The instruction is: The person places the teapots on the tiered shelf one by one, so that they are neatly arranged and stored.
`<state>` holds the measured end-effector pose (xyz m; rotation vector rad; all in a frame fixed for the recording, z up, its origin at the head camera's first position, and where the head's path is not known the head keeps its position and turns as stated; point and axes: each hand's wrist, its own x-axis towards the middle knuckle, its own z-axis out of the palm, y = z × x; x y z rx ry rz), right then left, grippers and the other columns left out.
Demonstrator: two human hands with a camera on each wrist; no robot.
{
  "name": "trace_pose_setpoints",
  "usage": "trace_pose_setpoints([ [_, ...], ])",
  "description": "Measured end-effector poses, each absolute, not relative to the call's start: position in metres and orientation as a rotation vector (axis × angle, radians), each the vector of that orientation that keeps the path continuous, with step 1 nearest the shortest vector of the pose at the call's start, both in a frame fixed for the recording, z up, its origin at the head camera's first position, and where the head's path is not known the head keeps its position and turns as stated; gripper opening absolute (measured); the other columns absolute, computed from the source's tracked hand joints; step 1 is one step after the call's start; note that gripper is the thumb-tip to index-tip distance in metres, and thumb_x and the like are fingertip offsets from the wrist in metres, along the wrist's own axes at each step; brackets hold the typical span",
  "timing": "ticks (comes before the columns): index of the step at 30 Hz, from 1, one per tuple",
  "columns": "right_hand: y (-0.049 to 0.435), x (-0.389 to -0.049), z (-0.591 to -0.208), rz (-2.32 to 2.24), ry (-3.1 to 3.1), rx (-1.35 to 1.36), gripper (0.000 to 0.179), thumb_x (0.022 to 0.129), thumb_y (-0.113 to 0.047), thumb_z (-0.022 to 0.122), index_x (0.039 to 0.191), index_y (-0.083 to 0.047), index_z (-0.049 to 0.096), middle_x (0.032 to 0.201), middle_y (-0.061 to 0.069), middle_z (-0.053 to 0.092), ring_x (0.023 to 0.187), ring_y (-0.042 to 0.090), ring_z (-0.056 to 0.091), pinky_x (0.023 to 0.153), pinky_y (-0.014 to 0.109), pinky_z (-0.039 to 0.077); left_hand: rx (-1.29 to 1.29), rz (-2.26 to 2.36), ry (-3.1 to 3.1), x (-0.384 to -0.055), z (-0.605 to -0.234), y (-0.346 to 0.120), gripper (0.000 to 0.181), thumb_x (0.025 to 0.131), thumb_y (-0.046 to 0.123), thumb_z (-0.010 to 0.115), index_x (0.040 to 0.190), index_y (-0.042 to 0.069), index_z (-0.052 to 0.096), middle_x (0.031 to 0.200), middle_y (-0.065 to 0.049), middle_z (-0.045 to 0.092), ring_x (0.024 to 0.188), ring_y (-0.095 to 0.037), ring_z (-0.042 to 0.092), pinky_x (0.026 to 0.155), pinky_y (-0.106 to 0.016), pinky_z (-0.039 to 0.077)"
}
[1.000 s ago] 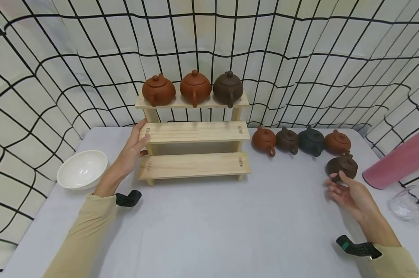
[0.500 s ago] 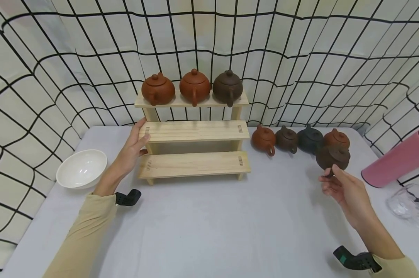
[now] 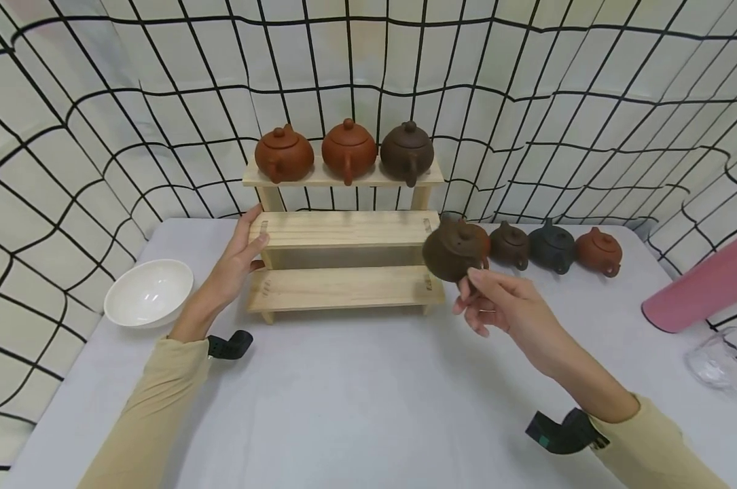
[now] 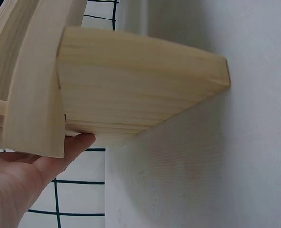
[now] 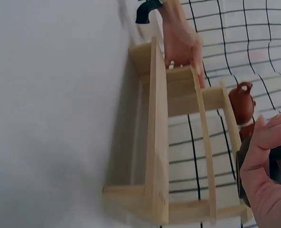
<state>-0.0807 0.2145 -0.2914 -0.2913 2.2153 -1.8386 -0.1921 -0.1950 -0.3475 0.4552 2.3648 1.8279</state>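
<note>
My right hand (image 3: 507,302) pinches a dark brown teapot (image 3: 449,251) by its handle, holding it up at the right end of the three-tier wooden stand (image 3: 344,231). In the head view this teapot partly covers an orange-brown teapot (image 3: 481,239) behind it. At the stand's left side, my left hand (image 3: 229,270) grips the end of the middle board, thumb in front and fingers behind. The left wrist view shows that hand's fingers (image 4: 79,145) against the wood. Two reddish teapots (image 3: 348,149) and a dark brown one (image 3: 407,151) sit along the top board.
Right of the stand, a small brown teapot (image 3: 509,244), a blue-black one (image 3: 551,247) and a reddish one (image 3: 598,251) stand in a row. A white bowl (image 3: 149,292) is at left. A pink cylinder (image 3: 704,280) and clear glass (image 3: 719,356) stand far right. Black grid (image 3: 356,88) backs the table.
My right hand has lifted the dark brown teapot from the table at right and carried it left to the stand's right end. My left hand keeps its grip on the stand.
</note>
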Motion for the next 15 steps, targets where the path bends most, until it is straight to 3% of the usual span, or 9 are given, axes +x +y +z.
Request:
trace_pose_setpoints([
  [15, 0.087, -0.149, -0.285, -1.794, 1.974, -0.440, 0.034, 0.113, -0.023, 0.048, 0.095, 0.002, 0.062, 0.083, 0.008, 0.068, 0.065, 0.015, 0.055, 0.058, 0.024, 0.046, 0.440, 1.823, 2.376, -0.191, -0.346, -0.197, 0.066, 0.113, 0.026, 0.028, 0.168, 0.012, -0.006, 0.172, -0.019, -0.001, 0.153, -0.042, 0.011, 0.114, -0.075, 0.023],
])
